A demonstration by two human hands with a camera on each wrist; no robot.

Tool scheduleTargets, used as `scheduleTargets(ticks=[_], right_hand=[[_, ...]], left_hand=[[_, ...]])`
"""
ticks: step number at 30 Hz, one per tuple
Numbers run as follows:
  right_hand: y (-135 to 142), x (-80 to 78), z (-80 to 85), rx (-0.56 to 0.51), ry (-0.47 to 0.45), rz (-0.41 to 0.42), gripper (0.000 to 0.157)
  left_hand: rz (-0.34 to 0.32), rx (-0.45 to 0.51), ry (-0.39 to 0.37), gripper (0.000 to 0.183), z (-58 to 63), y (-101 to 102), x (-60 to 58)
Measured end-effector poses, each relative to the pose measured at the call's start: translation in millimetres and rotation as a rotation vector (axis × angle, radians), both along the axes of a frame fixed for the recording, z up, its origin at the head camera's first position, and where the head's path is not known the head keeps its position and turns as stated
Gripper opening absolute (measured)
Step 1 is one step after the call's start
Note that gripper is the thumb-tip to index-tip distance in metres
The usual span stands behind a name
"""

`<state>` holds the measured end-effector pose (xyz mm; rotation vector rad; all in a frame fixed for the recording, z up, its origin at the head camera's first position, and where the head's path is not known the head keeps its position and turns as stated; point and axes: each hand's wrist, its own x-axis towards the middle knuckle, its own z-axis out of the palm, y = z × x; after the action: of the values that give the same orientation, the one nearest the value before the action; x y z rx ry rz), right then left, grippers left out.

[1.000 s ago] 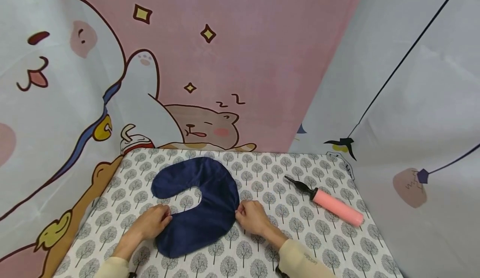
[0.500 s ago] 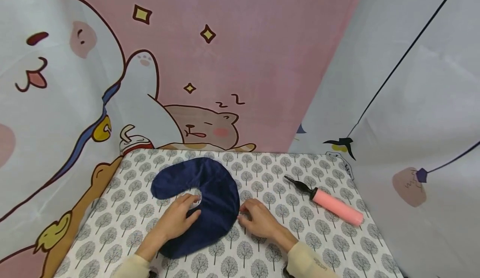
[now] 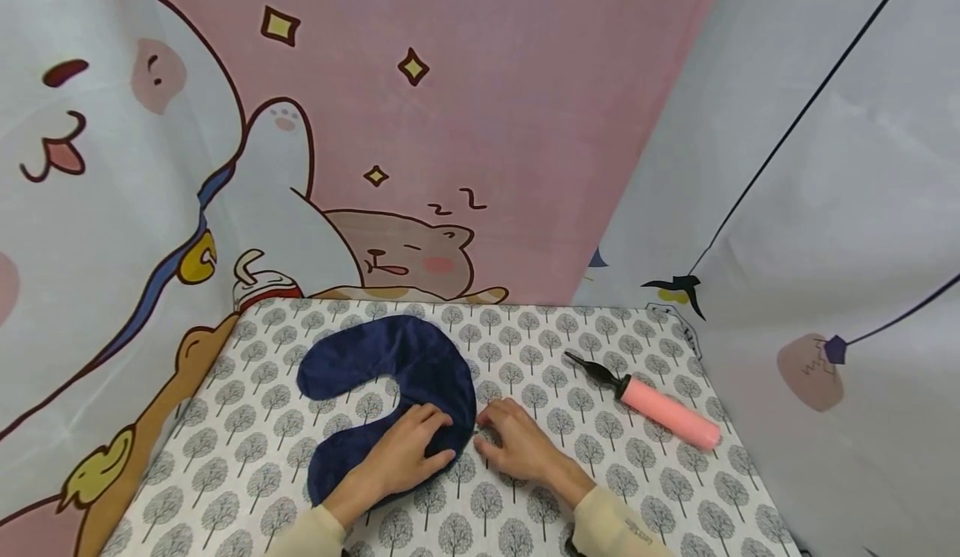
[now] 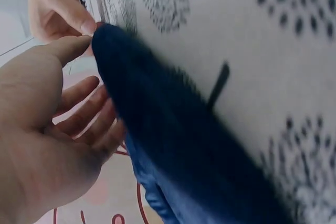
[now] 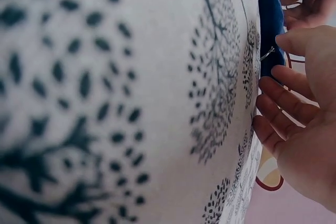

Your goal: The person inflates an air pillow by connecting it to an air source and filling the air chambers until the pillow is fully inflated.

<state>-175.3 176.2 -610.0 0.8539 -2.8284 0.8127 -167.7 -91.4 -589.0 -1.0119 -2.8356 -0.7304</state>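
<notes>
A flat navy blue U-shaped neck pillow lies on the tree-print cloth, its opening facing left. My left hand is over the pillow's near right part, fingers loosely bent toward its outer edge. In the left wrist view, my left thumb comes right at the edge of the fabric. My right hand is at the pillow's outer right edge, fingers relaxed and thumb apart. A small metal zipper pull sticks out from that edge in the right wrist view, close to my right thumb.
A hand pump with a pink barrel and black nozzle lies to the right on the tree-print tablecloth. A pink and white cartoon curtain hangs behind the table and along both sides.
My left hand has moved right, from the pillow's inner edge across to its outer right part. My right hand's fingers have loosened from their pinch at the edge. The pillow stays in place.
</notes>
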Motion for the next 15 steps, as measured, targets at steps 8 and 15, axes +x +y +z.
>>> scheduleTargets(ticks=[8,15], right_hand=[[1.2,-2.8,0.0,-0.007,0.018,0.010,0.019],[-2.2,-5.1,-3.2,0.005,0.040,0.014,0.015]], left_hand=[[0.037,-0.019,0.068,0.040,-7.6,10.1,1.8],[0.023,0.017,0.097,0.031,-9.9,11.9,6.9]])
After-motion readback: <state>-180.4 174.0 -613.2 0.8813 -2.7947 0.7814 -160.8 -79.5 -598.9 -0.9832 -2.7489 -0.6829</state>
